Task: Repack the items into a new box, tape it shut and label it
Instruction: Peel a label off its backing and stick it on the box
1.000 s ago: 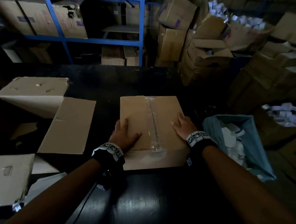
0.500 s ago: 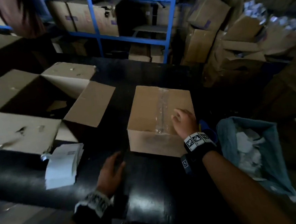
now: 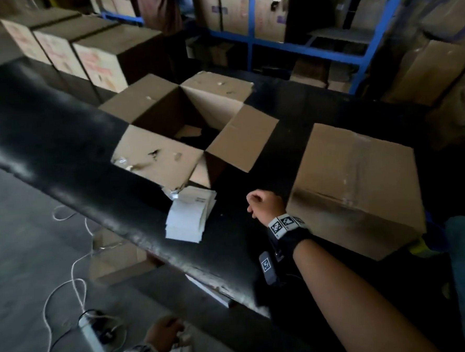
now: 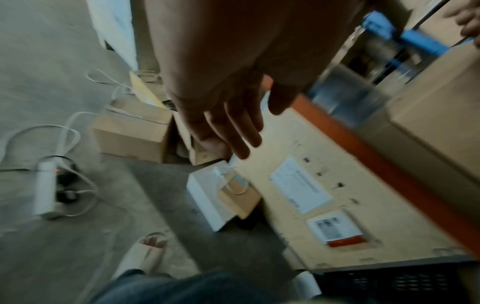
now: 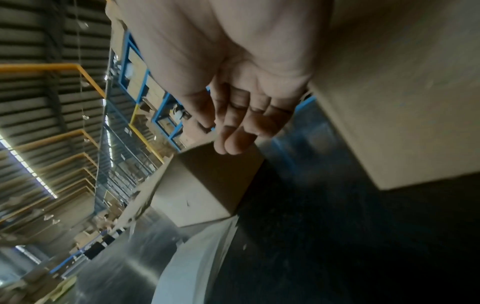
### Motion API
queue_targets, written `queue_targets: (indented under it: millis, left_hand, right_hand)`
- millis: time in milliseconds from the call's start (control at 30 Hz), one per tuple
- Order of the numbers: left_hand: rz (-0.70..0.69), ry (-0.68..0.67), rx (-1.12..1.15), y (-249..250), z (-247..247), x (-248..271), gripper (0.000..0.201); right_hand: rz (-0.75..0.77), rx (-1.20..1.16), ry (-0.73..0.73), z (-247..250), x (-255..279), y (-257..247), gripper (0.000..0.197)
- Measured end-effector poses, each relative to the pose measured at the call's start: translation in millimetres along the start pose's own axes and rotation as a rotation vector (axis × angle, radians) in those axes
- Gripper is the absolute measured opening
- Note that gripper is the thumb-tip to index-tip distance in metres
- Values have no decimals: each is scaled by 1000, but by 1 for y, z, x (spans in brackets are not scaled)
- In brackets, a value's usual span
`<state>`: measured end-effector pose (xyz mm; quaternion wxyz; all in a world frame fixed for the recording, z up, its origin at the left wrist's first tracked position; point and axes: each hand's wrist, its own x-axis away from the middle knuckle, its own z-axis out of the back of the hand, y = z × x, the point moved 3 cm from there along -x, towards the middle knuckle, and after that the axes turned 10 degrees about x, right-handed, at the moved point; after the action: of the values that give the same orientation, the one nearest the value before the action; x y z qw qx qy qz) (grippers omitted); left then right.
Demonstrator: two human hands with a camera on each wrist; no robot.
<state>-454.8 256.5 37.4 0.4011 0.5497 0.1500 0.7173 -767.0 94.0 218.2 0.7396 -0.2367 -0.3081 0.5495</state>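
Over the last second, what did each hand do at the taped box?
Both hands left the taped brown cardboard box. The left hand dropped below the black table edge, open, reaching low. The right hand slid off the lid and hovers left of the box, holding nothing. The box stays shut; the open carton stays put.

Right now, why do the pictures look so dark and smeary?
The head view is dim, with glare streaks on the shiny black table and a smeared sealed box. The left wrist view is motion-blurred around the left hand and the floor. The right wrist view blurs the right hand, while bright roof lights flare at left.
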Motion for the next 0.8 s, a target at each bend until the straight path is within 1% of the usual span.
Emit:
queue_targets:
  millis: [133, 233, 400, 433, 467, 500, 533, 567, 667, 800]
  left_hand:
    - [61, -3, -13, -11, 47, -29, 15]
    - [75, -38, -33, -11, 80, -50, 19]
    - [91, -78, -70, -18, 127, -77, 19]
    - [102, -82, -68, -20, 135, -80, 18]
    - [113, -89, -62, -21, 142, -83, 16]
    - [120, -94, -56, -22, 147, -86, 16]
    - [127, -96, -46, -22, 152, -89, 15]
    - [132, -100, -36, -23, 156, -93, 14]
    - [139, -111, -24, -27, 165, -103, 14]
    - [151, -138, -34, -28, 169, -114, 12]
  right_hand:
    - [-26, 132, -102, -67, -24, -27, 19]
    - [-83, 258, -152, -105, -36, -41, 27]
    - [-294, 197, -192, -148, -49, -51, 37]
    - [-332, 169, -198, -155, -50, -53, 33]
    - [-367, 134, -199, -162, -51, -54, 24]
    - [-391, 113, -193, -168, -52, -55, 24]
    - [-418, 105, -186, -173, -53, -55, 35]
    - [-445, 115, -173, -177, -53, -55, 41]
    - [-515, 138, -153, -181, -55, -53, 35]
    - [-546, 95, -103, -176, -56, -50, 29]
